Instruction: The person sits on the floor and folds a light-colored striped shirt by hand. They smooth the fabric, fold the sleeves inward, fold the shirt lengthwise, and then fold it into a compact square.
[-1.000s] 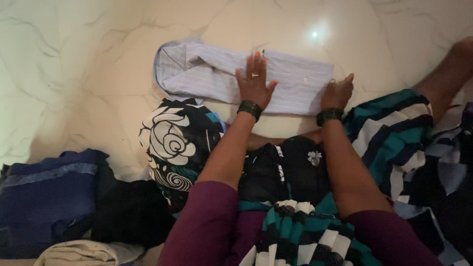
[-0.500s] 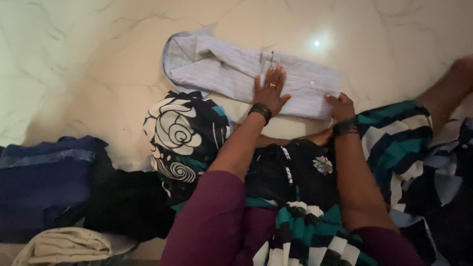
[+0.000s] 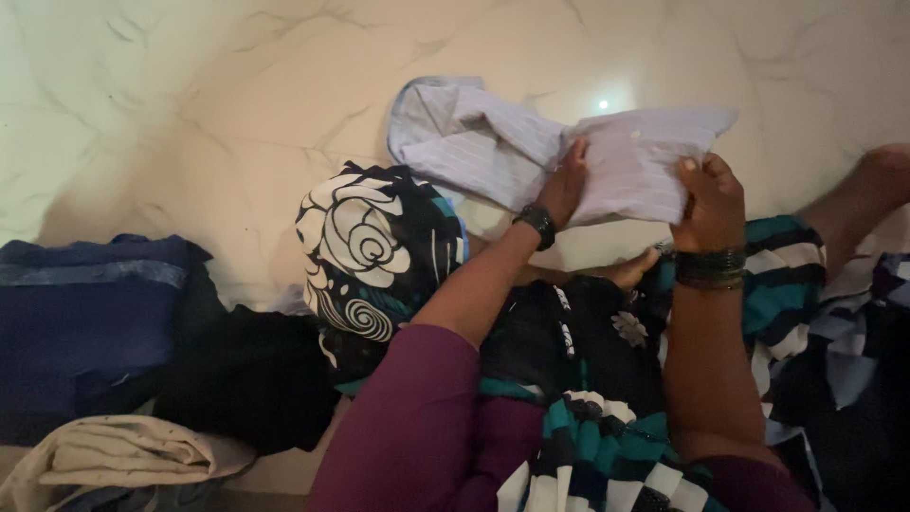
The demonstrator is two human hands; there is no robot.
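Holding: we have the pale striped shirt (image 3: 531, 152) in both hands, its right end lifted off the marble floor (image 3: 190, 114).
Right hand: our right hand (image 3: 709, 201) is closed on the shirt's near right edge, thumb on top of the cloth, a stack of dark bangles (image 3: 709, 268) at the wrist.
Left hand: our left hand (image 3: 566, 182) lies against the middle of the shirt, fingers tucked into the cloth at a fold; a dark wristband (image 3: 537, 224) sits just below it. We cannot tell how firmly it grips.
Hands, relative: near each other, with a span of shirt between them.
Shirt, far end: the collar end lies left of our hands, partly rolled, resting on the floor.
Lap: a black, teal and white patterned garment (image 3: 588, 417) covers our legs below the hands.
Left of us: a black cloth with white swirl print (image 3: 370, 256), bunched, just beside the left forearm.
Further left: a black garment (image 3: 251, 389), a navy folded pile (image 3: 90, 322) and a cream folded piece (image 3: 123, 455) at the lower edge.
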